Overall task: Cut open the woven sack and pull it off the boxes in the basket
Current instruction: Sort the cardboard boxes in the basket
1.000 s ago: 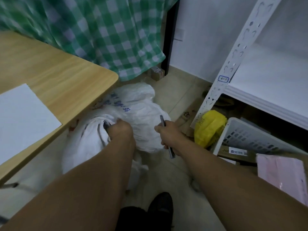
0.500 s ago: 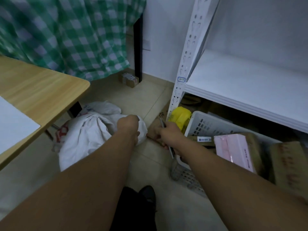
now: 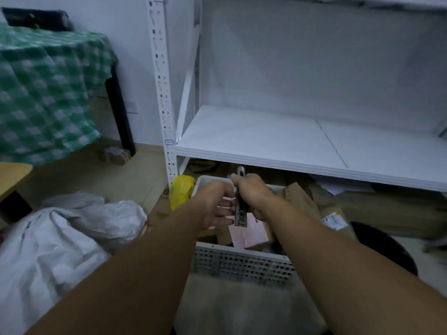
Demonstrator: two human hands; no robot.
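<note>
The white woven sack (image 3: 60, 240) lies crumpled on the floor at the lower left, apart from both hands. A white perforated basket (image 3: 242, 262) stands under the shelf and holds a pink box (image 3: 249, 234) and brown cardboard boxes (image 3: 300, 199). My right hand (image 3: 252, 193) is above the basket, shut on a dark utility knife (image 3: 240, 213) held upright. My left hand (image 3: 215, 204) is next to it with fingers apart, touching the knife's lower part.
A white metal shelf unit (image 3: 290, 146) rises right behind the basket. A yellow bag (image 3: 181, 192) sits at its left post. A wooden table corner (image 3: 12, 175) and a green checked cloth (image 3: 48, 93) are at the left. A dark round object (image 3: 387, 247) is at the right.
My left hand has let go of the sack and moved right to the knife. Both hands now meet over the basket. The view has swung right and up, toward the shelf.
</note>
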